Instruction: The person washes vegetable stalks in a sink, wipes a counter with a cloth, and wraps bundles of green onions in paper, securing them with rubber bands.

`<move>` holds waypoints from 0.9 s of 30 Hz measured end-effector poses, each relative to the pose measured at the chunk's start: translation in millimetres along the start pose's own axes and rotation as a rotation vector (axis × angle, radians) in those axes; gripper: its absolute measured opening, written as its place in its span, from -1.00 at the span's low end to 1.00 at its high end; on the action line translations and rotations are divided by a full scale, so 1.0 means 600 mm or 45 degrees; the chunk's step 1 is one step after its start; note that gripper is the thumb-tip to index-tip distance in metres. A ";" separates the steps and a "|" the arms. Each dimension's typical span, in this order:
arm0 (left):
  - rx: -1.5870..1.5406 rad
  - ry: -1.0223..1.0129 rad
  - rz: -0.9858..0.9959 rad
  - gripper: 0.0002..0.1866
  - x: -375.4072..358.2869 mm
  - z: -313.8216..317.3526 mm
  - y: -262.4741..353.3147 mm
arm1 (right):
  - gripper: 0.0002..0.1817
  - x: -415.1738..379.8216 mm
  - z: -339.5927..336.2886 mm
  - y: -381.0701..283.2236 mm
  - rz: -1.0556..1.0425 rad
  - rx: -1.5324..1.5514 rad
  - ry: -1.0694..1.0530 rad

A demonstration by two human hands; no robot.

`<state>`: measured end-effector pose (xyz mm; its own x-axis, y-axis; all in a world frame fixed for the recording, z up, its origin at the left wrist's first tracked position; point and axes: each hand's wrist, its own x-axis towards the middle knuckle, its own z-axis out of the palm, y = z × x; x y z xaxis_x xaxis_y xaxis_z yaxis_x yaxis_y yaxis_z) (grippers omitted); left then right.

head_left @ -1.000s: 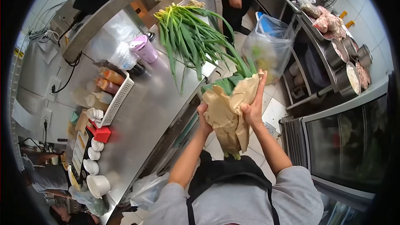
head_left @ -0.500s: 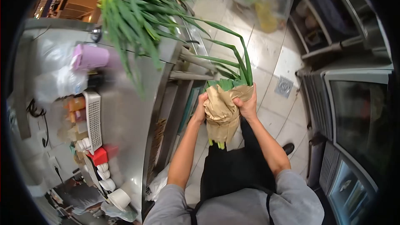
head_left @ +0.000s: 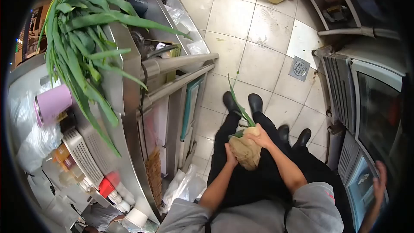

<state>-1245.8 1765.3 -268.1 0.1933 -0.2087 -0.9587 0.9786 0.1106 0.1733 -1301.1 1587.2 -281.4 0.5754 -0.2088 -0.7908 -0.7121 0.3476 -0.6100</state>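
A bundle of spring onions in crumpled brown paper (head_left: pixel 246 154) is held low in front of my black apron. My left hand (head_left: pixel 231 155) grips the paper from the left side. On the other side, my right hand (head_left: pixel 260 138) is closed round the upper part, thumb across the paper. Long green leaves (head_left: pixel 242 108) stick out of the far end, pointing away from me. A large heap of loose spring onions (head_left: pixel 79 43) lies on the steel counter (head_left: pixel 121 166) at upper left, with leaves drooping over its edge.
A pink cup (head_left: pixel 54 103), a white basket (head_left: pixel 83 155) and a red container (head_left: pixel 108 184) line the counter. At right stands a glass-door fridge (head_left: pixel 376 103), with another person's hand (head_left: pixel 379 183) before it and their boots (head_left: pixel 304 137) beside me. A drain (head_left: pixel 299 69) is in the tiled floor.
The wrapped bundle has come lower and closer to my body, still in both hands. My view has shifted, and another person's hand and both their boots now show at right.
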 end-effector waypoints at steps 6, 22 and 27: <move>0.201 -0.010 -0.222 -0.39 0.019 -0.034 0.036 | -0.43 0.113 -0.046 0.022 0.025 -0.164 -0.098; 1.566 0.176 0.215 -0.37 0.001 -0.091 0.127 | -0.49 0.158 0.086 -0.769 -0.904 -0.342 -0.603; 1.442 0.217 0.435 -0.39 0.105 -0.178 0.078 | -0.52 0.126 0.086 -0.735 -0.847 -0.335 -0.446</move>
<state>-1195.5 1861.1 -344.6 0.5274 -0.1941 -0.8271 0.4000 -0.8022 0.4433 -922.7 1465.6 -69.8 0.9752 0.0182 -0.2207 -0.2210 0.0143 -0.9752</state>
